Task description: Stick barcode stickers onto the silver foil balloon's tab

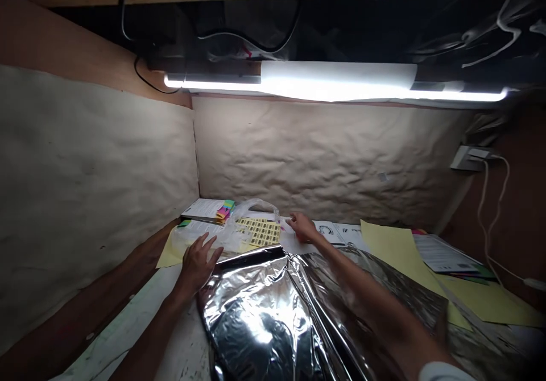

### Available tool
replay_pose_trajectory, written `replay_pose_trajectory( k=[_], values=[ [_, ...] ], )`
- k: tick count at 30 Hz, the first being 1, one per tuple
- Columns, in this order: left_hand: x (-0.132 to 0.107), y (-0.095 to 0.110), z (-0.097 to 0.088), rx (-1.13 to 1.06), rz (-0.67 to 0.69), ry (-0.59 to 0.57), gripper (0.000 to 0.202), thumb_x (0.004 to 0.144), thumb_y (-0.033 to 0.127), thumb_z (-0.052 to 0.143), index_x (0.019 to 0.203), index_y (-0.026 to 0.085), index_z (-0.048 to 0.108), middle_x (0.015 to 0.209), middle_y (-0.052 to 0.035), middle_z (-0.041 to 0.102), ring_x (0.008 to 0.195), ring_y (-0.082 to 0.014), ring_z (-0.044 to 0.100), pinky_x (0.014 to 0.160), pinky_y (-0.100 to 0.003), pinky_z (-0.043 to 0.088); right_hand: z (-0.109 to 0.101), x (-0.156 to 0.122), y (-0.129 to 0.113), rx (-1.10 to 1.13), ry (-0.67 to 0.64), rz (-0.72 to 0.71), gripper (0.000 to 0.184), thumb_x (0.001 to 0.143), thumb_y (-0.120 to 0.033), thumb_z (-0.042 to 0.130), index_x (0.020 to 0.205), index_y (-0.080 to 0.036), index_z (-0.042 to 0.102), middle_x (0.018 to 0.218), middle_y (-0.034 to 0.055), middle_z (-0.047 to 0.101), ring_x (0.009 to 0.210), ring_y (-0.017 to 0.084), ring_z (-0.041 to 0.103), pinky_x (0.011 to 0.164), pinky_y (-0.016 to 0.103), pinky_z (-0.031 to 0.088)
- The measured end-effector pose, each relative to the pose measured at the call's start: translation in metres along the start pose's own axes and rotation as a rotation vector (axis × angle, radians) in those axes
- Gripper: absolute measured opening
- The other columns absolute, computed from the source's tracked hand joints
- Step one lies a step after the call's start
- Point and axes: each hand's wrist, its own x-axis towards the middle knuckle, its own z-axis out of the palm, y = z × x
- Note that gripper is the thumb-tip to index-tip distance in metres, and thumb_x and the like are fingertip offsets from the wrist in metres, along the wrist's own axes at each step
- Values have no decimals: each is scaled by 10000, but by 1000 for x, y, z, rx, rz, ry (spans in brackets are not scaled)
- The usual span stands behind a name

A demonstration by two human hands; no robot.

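left hand [199,264]: lay open beside crinkled foil [260,318];
right hand [302,227]: lay open on white papers [330,234];
foil: seemed light, soft, slippery; best held at folded edge

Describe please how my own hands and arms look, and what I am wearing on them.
Your left hand and right hand are bare, without gloves. Your left forearm shows no sleeve. Your right forearm is also bare, and ends at a white sleeve. No watch or bracelet is visible.

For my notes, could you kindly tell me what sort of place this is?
Probably a desk in a makeshift nook: paper-lined walls, a tube light overhead, sticky notes and printed sheets.
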Motion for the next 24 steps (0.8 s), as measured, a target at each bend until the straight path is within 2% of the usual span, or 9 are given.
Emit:
replay_pose_trajectory(
  k=[3,6,8,11,14,17,20,24],
  values=[
    [1,-1,2,16,70,64,553,902,539,417,1283,162,554,1381,-158,459,1279,-316,420,1069,-493,329,-43,-19,32,-230,-159,-55,375,884,-311,635,1225,-170,566,1307,107,536,1190,268,511,1009,500,404],
    [-2,1,2,2,95,47,559,899,542,421,1301,171,539,1373,-152,453,1271,-316,426,1061,-480,353,-64,-35,51,-428,-213,-77,362,852,-308,674,1182,-179,603,1267,117,573,1203,278,503,1046,489,360],
    [-5,1,4,-10,78,7,560,898,545,414,1324,196,516,1378,-133,448,1273,-308,430,1047,-473,377,-68,-41,55,-530,-193,-62,311,896,-347,612,1157,-177,608,1208,105,601,1142,260,544,1012,493,392],
    [-7,-2,7,-24,70,-44,564,900,539,402,1340,199,499,1369,-121,452,1273,-295,435,1046,-458,386,-75,-46,58,-619,-89,-17,319,950,-378,519,1188,-174,576,1209,92,585,1098,239,563,962,487,439],
    [-7,-3,12,-6,130,-60,533,893,517,426,1297,189,541,1347,-129,468,1259,-291,445,1047,-454,384,-91,-50,63,-639,14,34,321,956,-363,513,1214,-178,556,1224,95,571,1096,238,562,946,475,456],
    [-7,-2,15,26,185,-40,488,882,503,450,1237,198,590,1334,-134,484,1250,-305,448,1042,-465,387,-101,-56,66,-613,25,67,317,953,-348,522,1217,-173,554,1207,92,580,1068,231,578,922,460,477],
    [-7,-2,16,26,193,-28,460,878,502,450,1208,222,607,1318,-122,509,1246,-314,451,1031,-482,397,-87,-59,59,-568,-49,57,314,938,-353,550,1194,-171,572,1208,88,584,1058,228,584,917,451,483],
    [-6,-9,20,36,213,-21,487,866,508,452,1203,200,620,1314,-150,504,1241,-340,455,1021,-498,402,-33,-50,32,-533,-89,84,359,936,-417,531,1246,-236,551,1356,95,496,1180,253,510,1001,466,419]
  ],
)
